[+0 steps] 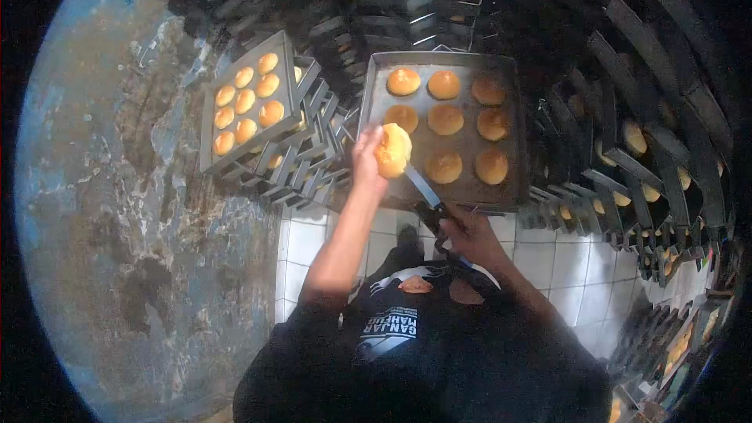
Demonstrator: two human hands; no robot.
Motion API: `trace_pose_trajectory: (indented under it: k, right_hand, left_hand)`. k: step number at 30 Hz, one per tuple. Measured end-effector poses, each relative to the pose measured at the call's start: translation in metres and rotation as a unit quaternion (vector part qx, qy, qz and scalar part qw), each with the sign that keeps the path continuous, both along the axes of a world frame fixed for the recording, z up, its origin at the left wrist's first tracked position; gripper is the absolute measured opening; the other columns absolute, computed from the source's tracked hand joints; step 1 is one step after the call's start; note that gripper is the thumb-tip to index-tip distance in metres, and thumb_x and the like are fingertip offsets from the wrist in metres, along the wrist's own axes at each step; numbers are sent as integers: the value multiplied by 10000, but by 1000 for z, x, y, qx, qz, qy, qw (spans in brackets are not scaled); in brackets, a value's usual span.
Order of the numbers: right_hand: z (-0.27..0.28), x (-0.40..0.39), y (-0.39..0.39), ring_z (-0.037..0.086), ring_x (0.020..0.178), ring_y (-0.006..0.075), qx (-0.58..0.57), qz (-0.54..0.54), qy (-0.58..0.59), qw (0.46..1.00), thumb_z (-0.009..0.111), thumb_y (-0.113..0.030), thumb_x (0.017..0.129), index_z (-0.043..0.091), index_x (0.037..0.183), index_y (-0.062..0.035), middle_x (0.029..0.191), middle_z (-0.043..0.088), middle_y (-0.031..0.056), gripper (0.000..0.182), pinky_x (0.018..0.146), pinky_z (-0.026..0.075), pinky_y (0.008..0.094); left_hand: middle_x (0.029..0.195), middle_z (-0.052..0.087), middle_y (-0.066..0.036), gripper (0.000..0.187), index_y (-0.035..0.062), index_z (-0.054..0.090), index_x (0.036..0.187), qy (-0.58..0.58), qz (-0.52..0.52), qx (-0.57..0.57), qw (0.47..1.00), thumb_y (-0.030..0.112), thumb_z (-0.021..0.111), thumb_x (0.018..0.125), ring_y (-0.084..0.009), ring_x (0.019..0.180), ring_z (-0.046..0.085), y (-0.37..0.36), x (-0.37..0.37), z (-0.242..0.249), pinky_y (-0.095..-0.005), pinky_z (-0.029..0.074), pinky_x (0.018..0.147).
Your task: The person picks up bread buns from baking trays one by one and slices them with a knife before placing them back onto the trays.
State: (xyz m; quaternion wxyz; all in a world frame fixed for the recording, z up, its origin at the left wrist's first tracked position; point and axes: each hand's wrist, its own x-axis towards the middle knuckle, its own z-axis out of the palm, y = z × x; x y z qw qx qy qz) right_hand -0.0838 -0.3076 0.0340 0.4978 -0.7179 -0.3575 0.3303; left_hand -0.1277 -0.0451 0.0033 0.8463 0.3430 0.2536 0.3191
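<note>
My left hand [368,163] is wrapped round the side of a golden bun [393,150], lifted above the left part of a metal tray [509,197]. My right hand [470,236] grips the dark handle of a knife [424,186]. The blade points up and to the left, with its tip at the lower right edge of the held bun; whether it enters the bun cannot be made out. Rows of round browned buns [445,120] lie in the tray below.
At the left, a second tray [290,82] of buns tops a stack of trays. Dark racks [666,141] with more buns curve round the right side. White floor tiles [305,247] show below, and a worn, stained surface [117,211] lies far left.
</note>
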Motion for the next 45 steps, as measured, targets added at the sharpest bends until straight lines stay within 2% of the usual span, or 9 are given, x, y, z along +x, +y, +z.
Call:
trace_pose_trajectory:
  k: [8, 10, 15, 18, 21, 28, 37, 39, 45]
  right_hand:
    - [-23, -6, 36, 661, 1112, 362, 18, -27, -81, 996, 613, -243, 965, 552, 1400, -70, 1130, 680, 262, 473, 964, 497, 410]
    - [10, -10, 6, 684, 1071, 334, -108, 17, 131, 985, 612, -238, 965, 563, 1390, -69, 1101, 703, 231, 460, 932, 517, 415]
    - [-7, 0, -83, 634, 720, 121, -65, 42, 41, 996, 617, -175, 974, 623, 1323, -28, 892, 704, 54, 379, 683, 535, 296]
    - [-13, -6, -105, 509, 495, 58, -15, -102, 258, 961, 628, -143, 962, 623, 1294, 17, 801, 680, 41, 368, 425, 390, 239]
    - [6, -2, -83, 508, 488, 59, -93, -139, 201, 965, 650, -140, 956, 618, 1268, 42, 787, 675, 48, 363, 417, 378, 229]
    - [10, -17, -61, 481, 482, 55, -43, -217, 233, 947, 623, -113, 967, 614, 1276, 39, 771, 659, 40, 345, 412, 359, 232]
    - [-21, 7, -44, 487, 500, 51, -41, -231, 162, 958, 601, -157, 1002, 606, 1284, 25, 784, 656, 28, 335, 416, 367, 224]
    - [-14, 13, -29, 470, 512, 54, 50, -219, 99, 969, 602, -179, 1003, 627, 1244, -3, 772, 639, 23, 300, 444, 384, 235]
    - [4, 22, 7, 704, 867, 233, -14, -130, -32, 991, 641, -183, 958, 609, 1315, -45, 974, 706, 175, 384, 775, 540, 371]
  left_hand:
    - [1043, 661, -73, 244, 55, 604, 1134, 16, 87, -26, 996, 236, 659, 980, -189, 931, 660, 0, 10, -16, -359, 561, 801]
    - [920, 669, -62, 142, 69, 609, 1012, 23, 121, -27, 992, 190, 671, 971, -175, 801, 672, 15, 8, -18, -343, 572, 702]
    - [884, 696, -58, 152, 47, 637, 997, 148, 32, 18, 988, 184, 689, 958, -158, 736, 672, 40, -10, -48, -332, 565, 699]
    - [985, 720, -131, 311, -6, 693, 1056, 363, -115, 341, 860, 289, 684, 958, -245, 849, 700, 51, -7, -79, -364, 538, 754]
    - [1064, 696, -221, 420, -18, 692, 1110, 351, -15, 564, 747, 376, 630, 977, -367, 980, 671, 70, 19, -79, -433, 515, 856]
    - [1218, 663, -247, 611, -21, 634, 1207, 480, -154, 310, 806, 472, 735, 860, -383, 1056, 666, 123, 101, -113, -463, 513, 905]
    - [1132, 693, -182, 533, 9, 595, 1230, 324, -105, 432, 835, 352, 762, 857, -310, 1016, 690, 67, 99, -94, -426, 583, 784]
    - [1133, 706, -116, 469, 44, 618, 1222, 106, -106, 126, 981, 371, 721, 901, -264, 1042, 684, 47, 80, -53, -442, 558, 845]
    - [998, 731, -26, 470, 139, 691, 1085, 10, -61, -115, 991, 560, 710, 877, -213, 929, 701, 47, 49, -10, -400, 547, 842]
